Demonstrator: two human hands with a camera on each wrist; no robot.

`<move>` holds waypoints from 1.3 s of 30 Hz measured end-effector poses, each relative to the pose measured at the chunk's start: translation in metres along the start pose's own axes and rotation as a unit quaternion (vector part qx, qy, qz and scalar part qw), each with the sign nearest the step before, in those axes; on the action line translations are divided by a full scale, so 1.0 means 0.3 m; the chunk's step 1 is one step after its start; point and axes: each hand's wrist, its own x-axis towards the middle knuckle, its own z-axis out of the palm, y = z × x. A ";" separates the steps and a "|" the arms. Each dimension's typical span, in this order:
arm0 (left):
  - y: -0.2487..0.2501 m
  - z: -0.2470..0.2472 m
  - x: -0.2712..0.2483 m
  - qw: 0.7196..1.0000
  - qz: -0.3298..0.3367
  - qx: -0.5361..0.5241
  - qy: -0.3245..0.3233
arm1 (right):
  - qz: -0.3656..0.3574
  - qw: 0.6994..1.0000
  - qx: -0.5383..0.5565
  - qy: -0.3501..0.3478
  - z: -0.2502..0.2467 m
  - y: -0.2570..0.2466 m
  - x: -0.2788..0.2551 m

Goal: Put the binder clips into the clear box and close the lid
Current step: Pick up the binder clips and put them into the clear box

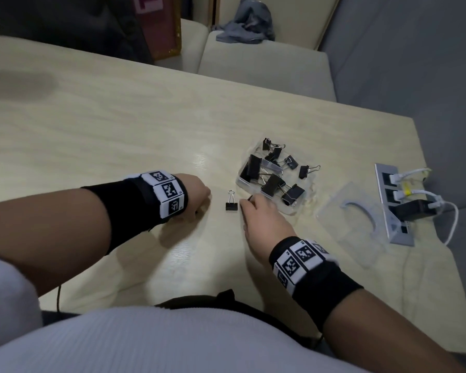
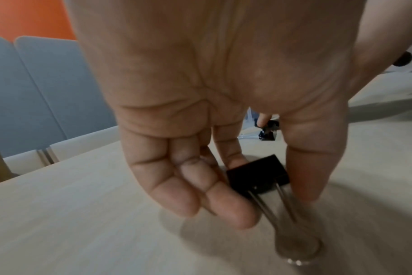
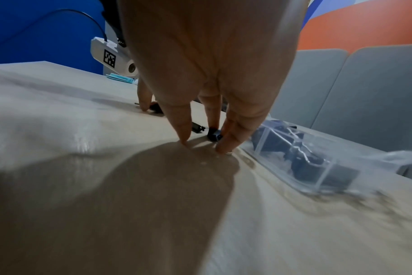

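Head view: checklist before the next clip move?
1. Box open: ok, lid lies off beside it.
2. Left hand grip on clip: cannot tell; index touches it, thumb beside it.
3. Right hand grip on small clip: not ok, fingertips either side, not pinching.
4. Table cleared of clips: not ok, loose clip lies between the hands.
5. Right hand's way to box: ok, box is right beside it.

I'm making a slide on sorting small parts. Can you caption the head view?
Both hands reach for loose binder clips beside the open clear box; its lid lies apart.
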 end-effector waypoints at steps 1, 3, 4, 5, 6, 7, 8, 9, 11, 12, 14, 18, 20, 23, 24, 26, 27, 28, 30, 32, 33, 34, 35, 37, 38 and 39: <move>0.004 -0.006 0.003 1.000 0.000 0.006 -0.004 | 0.014 1.000 0.006 0.009 0.000 0.002 -0.005; 0.013 -0.020 0.010 1.000 0.001 0.012 -0.005 | 0.033 0.999 0.022 0.019 -0.002 0.007 -0.012; 0.017 -0.026 0.013 1.000 0.002 0.009 0.000 | 0.040 0.999 0.030 0.014 -0.003 0.010 -0.015; 0.020 -0.035 0.016 1.000 0.005 0.004 0.008 | 0.045 0.998 0.032 0.006 -0.003 0.015 -0.017; 0.021 -0.046 0.018 1.000 0.007 -0.002 0.018 | 0.049 0.998 0.029 -0.005 -0.005 0.020 -0.018; 0.020 -0.059 0.018 1.000 0.008 -0.011 0.028 | 0.050 0.998 0.023 -0.009 -0.006 0.026 -0.018; 0.017 -0.076 0.018 0.999 0.007 -0.022 0.040 | 0.049 0.999 0.022 -0.005 -0.006 0.033 -0.018; 0.012 -0.098 0.016 0.998 0.006 -0.038 0.053 | 0.045 0.999 0.026 0.007 -0.009 0.042 -0.019; -0.004 -0.145 0.013 0.992 0.004 -0.089 0.086 | 0.038 0.997 0.049 0.038 -0.018 0.057 -0.023; -0.011 -0.173 0.015 0.987 0.007 -0.119 0.107 | 0.037 0.996 0.065 0.052 -0.027 0.065 -0.026; -0.020 -0.229 0.028 0.971 0.016 -0.180 0.154 | 0.038 0.990 0.105 0.085 -0.054 0.079 -0.030; 0.004 -0.321 0.065 0.919 0.020 -0.318 0.232 | 0.088 0.950 0.229 0.193 -0.137 0.112 -0.014; 0.030 -0.355 0.087 0.887 0.009 -0.380 0.263 | 0.148 0.909 0.299 0.251 -0.168 0.143 0.019; 0.067 -0.379 0.121 0.839 0.015 -0.478 0.257 | 0.224 0.846 0.369 0.314 -0.221 0.186 0.058; 0.074 -0.381 0.129 0.830 0.020 -0.500 0.246 | 0.238 0.846 0.372 0.299 -0.235 0.196 0.065; 0.077 -0.375 0.132 0.837 0.023 -0.493 0.236 | 0.249 0.878 0.335 0.233 -0.249 0.198 0.063; 0.074 -0.369 0.126 0.851 0.021 -0.467 0.237 | 0.243 0.893 0.314 0.212 -0.246 0.191 0.058; 0.070 -0.359 0.118 0.869 0.017 -0.433 0.239 | 0.229 0.903 0.301 0.202 -0.235 0.180 0.052; 0.068 -0.328 0.089 0.905 0.019 -0.360 0.226 | 0.201 0.915 0.293 0.192 -0.199 0.161 0.043; 0.076 -0.281 0.058 0.943 0.039 -0.277 0.179 | 0.191 0.927 0.273 0.175 -0.160 0.149 0.035; 0.085 -0.252 0.047 0.961 0.054 -0.228 0.147 | 0.190 0.935 0.247 0.169 -0.146 0.144 0.030; 0.095 -0.218 0.041 0.975 0.070 -0.172 0.119 | 0.191 0.944 0.211 0.169 -0.136 0.141 0.025; 0.105 -0.184 0.039 0.985 0.083 -0.117 0.098 | 0.193 0.950 0.174 0.171 -0.128 0.139 0.018; 0.123 -0.117 0.043 0.991 0.100 -0.047 0.080 | 0.205 0.956 0.123 0.173 -0.116 0.144 0.008; 0.129 -0.088 0.050 0.990 0.103 -0.040 0.082 | 0.215 0.955 0.114 0.169 -0.113 0.150 0.004; 0.134 -0.065 0.054 0.989 0.105 -0.047 0.091 | 0.226 0.954 0.113 0.163 -0.110 0.157 0.001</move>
